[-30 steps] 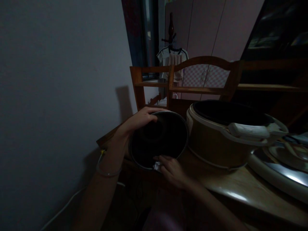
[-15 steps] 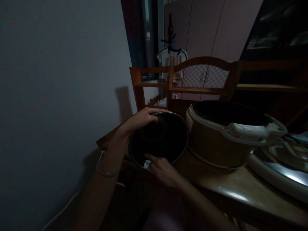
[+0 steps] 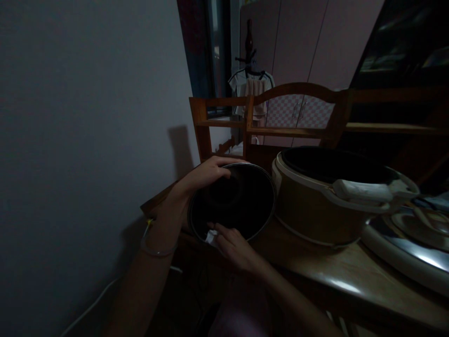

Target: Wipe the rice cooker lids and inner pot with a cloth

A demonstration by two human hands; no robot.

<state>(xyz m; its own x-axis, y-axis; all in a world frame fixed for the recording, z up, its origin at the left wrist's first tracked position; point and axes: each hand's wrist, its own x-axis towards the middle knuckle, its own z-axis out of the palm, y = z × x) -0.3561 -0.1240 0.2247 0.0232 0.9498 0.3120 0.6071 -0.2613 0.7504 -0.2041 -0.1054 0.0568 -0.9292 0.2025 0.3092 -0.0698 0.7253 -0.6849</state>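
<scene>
A dark round cooker inner pot (image 3: 242, 201) is tipped on its side, its mouth turned toward me. My left hand (image 3: 210, 172) grips its upper left rim, thumb inside and fingers over the outer edge. At the lower rim, my right hand (image 3: 229, 241) pinches a small white tissue (image 3: 211, 237) against the edge of the pot. Part of the tissue is hidden by the fingers, and the pot's interior is too dark to make out in detail.
Right of the pot stands a cooker body (image 3: 308, 210) with a pale handle. A shiny silver lid (image 3: 414, 248) lies farther right on the wooden table (image 3: 315, 271). Behind rises a wooden shelf frame (image 3: 298, 131); a plain wall (image 3: 87, 117) is at left.
My right hand has slid slightly left along the lower rim with the tissue. My left hand and the pot stay where they were.
</scene>
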